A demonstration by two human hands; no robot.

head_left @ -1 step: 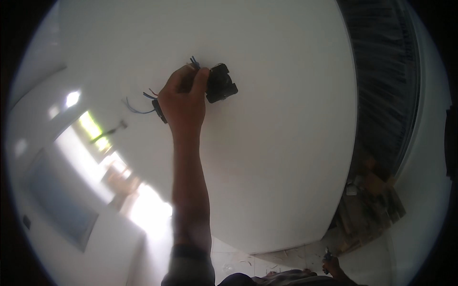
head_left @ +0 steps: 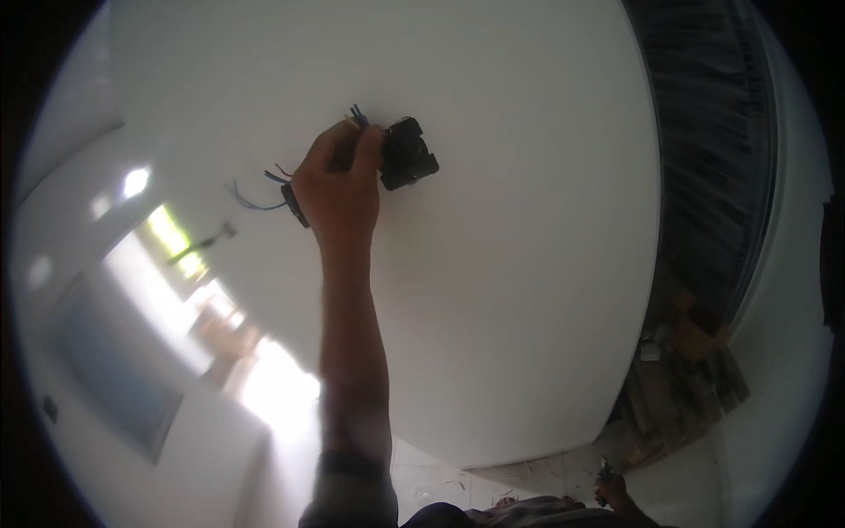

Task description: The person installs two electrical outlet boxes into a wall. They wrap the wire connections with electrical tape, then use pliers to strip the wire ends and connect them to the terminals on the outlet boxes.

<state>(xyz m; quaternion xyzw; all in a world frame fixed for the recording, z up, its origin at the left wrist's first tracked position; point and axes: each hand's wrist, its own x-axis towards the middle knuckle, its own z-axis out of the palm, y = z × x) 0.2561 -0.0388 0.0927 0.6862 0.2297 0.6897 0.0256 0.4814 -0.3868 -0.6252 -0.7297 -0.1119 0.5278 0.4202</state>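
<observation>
My left hand is raised against a white wall, fingers closed on short blue wires. Just right of my fingers is a black electrical box with notched edges. A second black piece, partly hidden behind my hand, has blue and red wires sticking out to the left. Low at the right, my right hand grips a small metal hand tool, which looks like pliers but is small in view.
At the left are a bright, blurred opening and a pale blue panel. A dark, streaked glazed opening lines the right side. Boards and cardboard lie low at the right. Pale floor tiles with scattered scraps show along the wall's foot.
</observation>
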